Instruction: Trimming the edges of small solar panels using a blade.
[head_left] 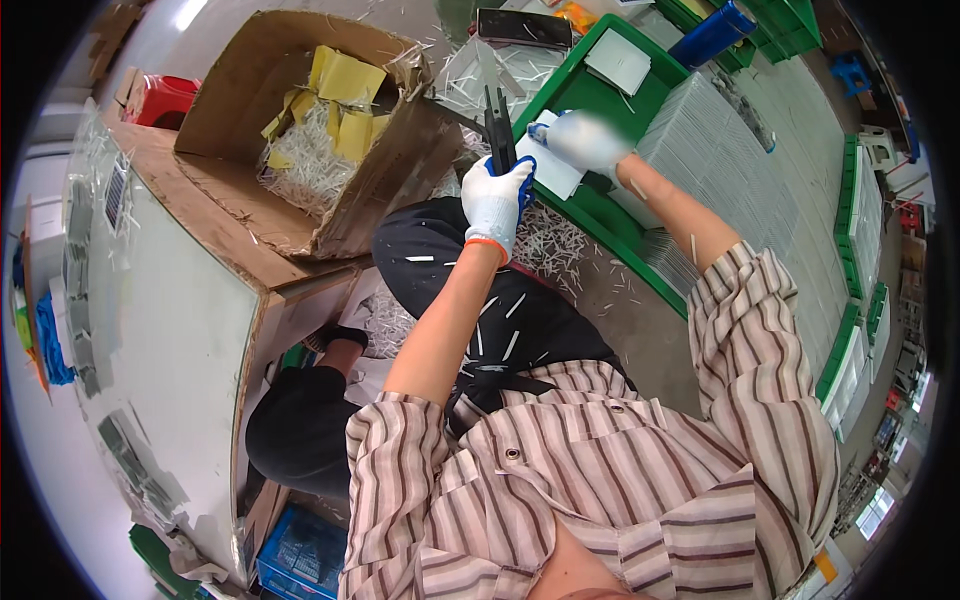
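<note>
My left hand (pixel 492 200), in a white and blue glove with an orange cuff, is closed around a dark tool (pixel 499 130). A pale, narrow blade-like piece rises at the tool's far end, and a dark bar slants off to its left. My right hand (pixel 585 140), also gloved, is over a white flat piece (pixel 553 172) at the near left end of a green crate (pixel 650 262). Its blue fingertips are by that piece's far edge; a blur hides most of the hand, so its grip is unclear. Another white stack (pixel 618 62) lies farther up in the crate.
Left of my hands stands an open cardboard box (pixel 225 185) holding white strips and yellow pieces. Long rows of thin grey-white pieces (pixel 720 160) fill the area right of the crate. White strips (pixel 555 245) litter the floor and my dark trousers. A white-topped bench (pixel 170 330) stands left.
</note>
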